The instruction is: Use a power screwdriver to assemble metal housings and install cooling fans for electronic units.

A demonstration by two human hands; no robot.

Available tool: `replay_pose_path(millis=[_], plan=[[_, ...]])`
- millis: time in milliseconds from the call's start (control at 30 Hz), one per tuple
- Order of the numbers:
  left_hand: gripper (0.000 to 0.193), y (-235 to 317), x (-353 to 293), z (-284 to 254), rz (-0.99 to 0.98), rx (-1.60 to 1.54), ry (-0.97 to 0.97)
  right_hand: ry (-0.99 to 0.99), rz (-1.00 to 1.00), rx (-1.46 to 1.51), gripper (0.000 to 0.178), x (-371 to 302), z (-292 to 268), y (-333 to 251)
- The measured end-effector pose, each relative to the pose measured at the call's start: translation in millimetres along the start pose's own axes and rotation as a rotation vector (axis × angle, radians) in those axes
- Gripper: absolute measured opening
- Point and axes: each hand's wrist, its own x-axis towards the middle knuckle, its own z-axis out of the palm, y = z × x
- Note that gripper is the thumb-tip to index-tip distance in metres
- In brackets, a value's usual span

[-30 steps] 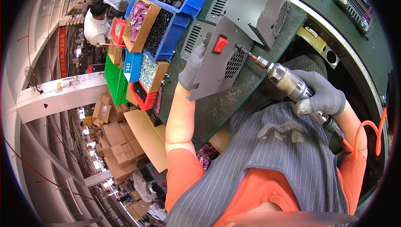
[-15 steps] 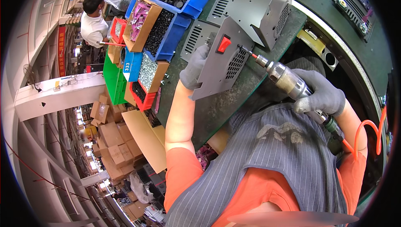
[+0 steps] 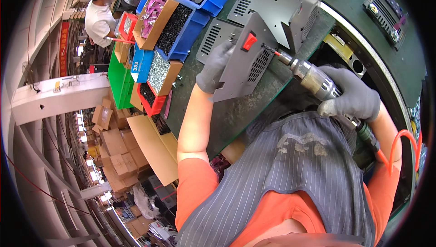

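My left hand (image 3: 213, 67), in a grey glove, grips the edge of a grey sheet-metal panel (image 3: 236, 76) that stands tilted over the bench. A red rocker switch (image 3: 249, 41) sits in the panel above a field of vent holes. My gloved right hand (image 3: 352, 94) is wrapped round a metal air screwdriver (image 3: 313, 79). Its bit points at the panel beside the switch, where a small dark screw (image 3: 269, 48) shows; whether they touch is hard to tell. An orange air hose (image 3: 404, 134) runs from the screwdriver's rear end.
Another bent grey panel (image 3: 263, 8) with a red switch lies behind on the green bench (image 3: 190, 106). To the left stand blue bins (image 3: 213, 4) of black parts, a cardboard box (image 3: 156, 24) and a red bin (image 3: 154, 101). A person (image 3: 97, 19) works at far left.
The panel in my left hand has tilted slightly, its top moving a little away. The screwdriver has hardly moved, its bit still by the same spot near the switch.
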Motion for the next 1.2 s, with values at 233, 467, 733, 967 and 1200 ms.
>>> replay_pose_path(millis=[233, 467, 733, 967, 1200], plan=[[0.031, -34.6, -96.2, 0.8, -0.330, -1.214, 0.405, -0.135, 0.092, 0.083, 0.076, -15.8, 32.9, 30.7], [0.030, -39.1, -140.5, 60.8, -0.264, -0.790, 0.421, -0.388, 0.071, 0.073, 0.073, 6.3, 73.1, 44.5], [0.040, -25.6, -139.7, 79.3, -0.213, -0.472, 0.502, -0.343, 0.106, 0.065, 0.074, 9.0, 87.9, 29.8], [0.041, -23.3, -133.8, 83.8, -0.203, -0.435, 0.493, -0.317, 0.108, 0.029, 0.074, 2.4, 89.4, 31.0], [0.040, -27.4, -132.9, 64.9, -0.135, -0.132, 0.301, -0.415, 0.185, 0.147, 0.077, -0.2, 80.8, 30.6]])
